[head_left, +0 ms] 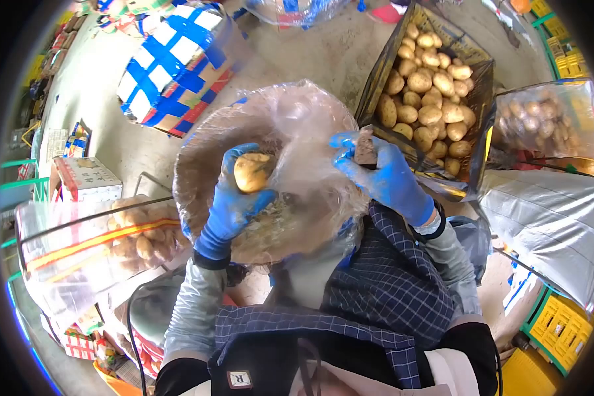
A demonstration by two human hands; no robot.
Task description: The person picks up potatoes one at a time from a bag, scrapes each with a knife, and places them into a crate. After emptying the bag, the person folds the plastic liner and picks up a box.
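My left hand (226,212), in a blue glove, is closed around a yellow potato (251,171) with a dark patch on its upper right side. Opposite it, my right hand (397,186), gloved the same way, grips a small brown-grey block (365,146) between thumb and fingers. What the block is made of cannot be told. Both hands are above a wide round tub (201,155) lined with clear plastic, with dirt-coloured smears inside. The potato and the block are apart.
A dark-lined crate (381,76) full of potatoes stands at the upper right. Bagged potatoes (142,241) lie at left, and another clear bag (551,122) at far right. A blue-and-white taped box (171,63) sits upper left. Yellow crates (564,330) stand lower right.
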